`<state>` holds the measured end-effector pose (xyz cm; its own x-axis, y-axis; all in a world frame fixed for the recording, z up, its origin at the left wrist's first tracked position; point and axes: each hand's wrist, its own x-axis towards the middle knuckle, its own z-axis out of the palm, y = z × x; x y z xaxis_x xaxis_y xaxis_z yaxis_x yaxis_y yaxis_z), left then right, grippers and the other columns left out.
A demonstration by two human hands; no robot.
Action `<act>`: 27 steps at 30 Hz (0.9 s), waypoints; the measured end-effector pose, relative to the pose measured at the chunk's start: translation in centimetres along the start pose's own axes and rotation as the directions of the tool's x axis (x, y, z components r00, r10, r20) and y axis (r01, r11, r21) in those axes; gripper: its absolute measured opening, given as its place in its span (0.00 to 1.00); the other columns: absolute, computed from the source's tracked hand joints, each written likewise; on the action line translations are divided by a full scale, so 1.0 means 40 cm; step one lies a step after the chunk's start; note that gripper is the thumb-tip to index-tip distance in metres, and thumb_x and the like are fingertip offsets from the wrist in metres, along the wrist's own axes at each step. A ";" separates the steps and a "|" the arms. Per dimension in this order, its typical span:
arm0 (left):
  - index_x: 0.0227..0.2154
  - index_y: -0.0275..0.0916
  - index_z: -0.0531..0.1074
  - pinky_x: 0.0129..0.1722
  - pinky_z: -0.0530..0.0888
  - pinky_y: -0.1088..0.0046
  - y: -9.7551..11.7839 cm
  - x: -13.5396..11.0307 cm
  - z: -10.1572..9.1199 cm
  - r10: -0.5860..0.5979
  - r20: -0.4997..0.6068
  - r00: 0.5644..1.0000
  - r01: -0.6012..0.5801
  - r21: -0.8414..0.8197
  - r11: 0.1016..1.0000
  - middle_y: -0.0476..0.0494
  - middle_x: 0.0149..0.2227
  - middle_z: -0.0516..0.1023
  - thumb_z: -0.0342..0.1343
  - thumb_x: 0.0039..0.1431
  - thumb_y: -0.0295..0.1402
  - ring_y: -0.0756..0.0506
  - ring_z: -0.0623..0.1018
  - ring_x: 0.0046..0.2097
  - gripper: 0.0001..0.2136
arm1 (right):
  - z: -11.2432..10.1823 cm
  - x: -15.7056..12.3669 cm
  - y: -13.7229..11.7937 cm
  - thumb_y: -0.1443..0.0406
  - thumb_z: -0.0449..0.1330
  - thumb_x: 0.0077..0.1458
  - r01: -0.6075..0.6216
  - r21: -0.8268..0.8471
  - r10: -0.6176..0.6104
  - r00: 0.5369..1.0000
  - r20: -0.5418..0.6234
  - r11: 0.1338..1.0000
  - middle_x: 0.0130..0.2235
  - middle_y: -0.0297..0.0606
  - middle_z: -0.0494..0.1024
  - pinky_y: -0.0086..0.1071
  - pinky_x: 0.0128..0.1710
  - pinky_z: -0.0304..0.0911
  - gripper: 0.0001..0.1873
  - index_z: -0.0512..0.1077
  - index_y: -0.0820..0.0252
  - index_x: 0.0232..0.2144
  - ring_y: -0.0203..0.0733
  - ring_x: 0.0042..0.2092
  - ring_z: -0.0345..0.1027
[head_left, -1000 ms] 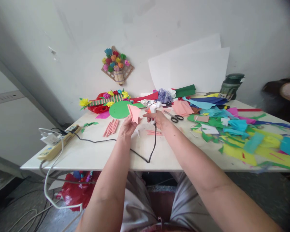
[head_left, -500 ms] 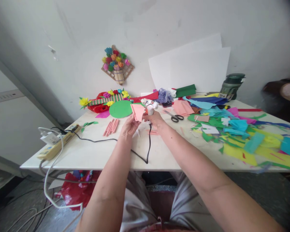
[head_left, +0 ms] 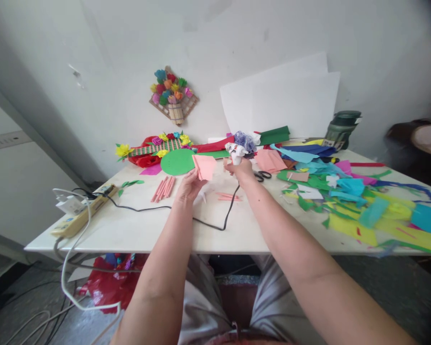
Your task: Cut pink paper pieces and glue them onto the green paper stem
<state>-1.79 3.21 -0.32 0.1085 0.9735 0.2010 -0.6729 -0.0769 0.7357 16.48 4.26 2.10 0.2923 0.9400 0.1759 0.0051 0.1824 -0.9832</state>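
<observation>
Hands apart, both loaded. Left hand [head_left: 189,188] is pinching the pink paper [head_left: 206,167] over the middle of the desk [head_left: 129,230]: pale, matte, thin sheet, layered or rolled along its left edge, right edge uneven. Right hand [head_left: 242,171] is wrapped round the white glue gun [head_left: 237,152], black cord [head_left: 231,211] trailing left. Pink rolls [head_left: 163,189] sit left of the left hand; scissors [head_left: 264,176] right of the right, partly hidden.

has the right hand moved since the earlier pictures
Yes, rightward: the right hand is now closer to the scissors in view, covering part of them.
</observation>
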 end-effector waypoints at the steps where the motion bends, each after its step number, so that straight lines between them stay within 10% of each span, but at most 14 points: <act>1: 0.30 0.36 0.73 0.47 0.72 0.54 0.000 0.002 -0.004 -0.002 -0.003 1.000 0.002 0.018 1.000 0.46 0.29 0.78 0.63 0.45 0.27 0.45 0.78 0.37 0.07 | -0.014 0.014 0.008 0.69 0.64 0.35 0.014 -0.104 -0.018 0.999 -0.043 0.994 0.22 0.33 0.72 0.29 0.22 0.59 0.12 0.70 0.60 0.28 0.37 0.23 0.65; 14: 0.29 0.35 0.73 0.43 0.75 0.60 -0.004 0.015 -0.017 -0.008 -0.094 0.996 0.018 0.102 0.995 0.47 0.25 0.77 0.62 0.45 0.27 0.48 0.78 0.29 0.07 | -0.089 0.040 0.021 0.66 0.61 0.42 0.048 -0.549 -0.199 0.955 -0.219 0.834 0.33 0.45 0.78 0.35 0.36 0.64 0.08 0.73 0.60 0.30 0.49 0.40 0.71; 21: 0.29 0.33 0.73 0.40 0.76 0.64 -0.007 0.017 -0.022 -0.018 -0.095 0.995 0.031 0.139 0.990 0.47 0.23 0.77 0.63 0.44 0.28 0.49 0.77 0.28 0.07 | -0.068 0.019 -0.019 0.61 0.60 0.44 0.142 0.090 -0.142 0.990 -0.002 0.986 0.21 0.34 0.72 0.27 0.17 0.56 0.08 0.69 0.62 0.26 0.29 0.15 0.54; 27: 0.30 0.30 0.73 0.37 0.76 0.66 -0.010 0.022 -0.025 -0.030 -0.095 0.995 0.046 0.180 0.983 0.43 0.27 0.77 0.65 0.42 0.28 0.47 0.78 0.31 0.11 | -0.072 -0.033 -0.061 0.52 0.65 0.40 0.100 0.208 -0.175 0.907 0.382 0.973 0.18 0.35 0.72 0.28 0.17 0.56 0.18 0.70 0.63 0.23 0.29 0.15 0.54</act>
<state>-2.17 4.31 -1.10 0.0581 0.9915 0.1167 -0.5244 -0.0691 0.8487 18.86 1.75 4.12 -0.1012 0.9313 0.3498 -0.1644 0.3311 -0.9292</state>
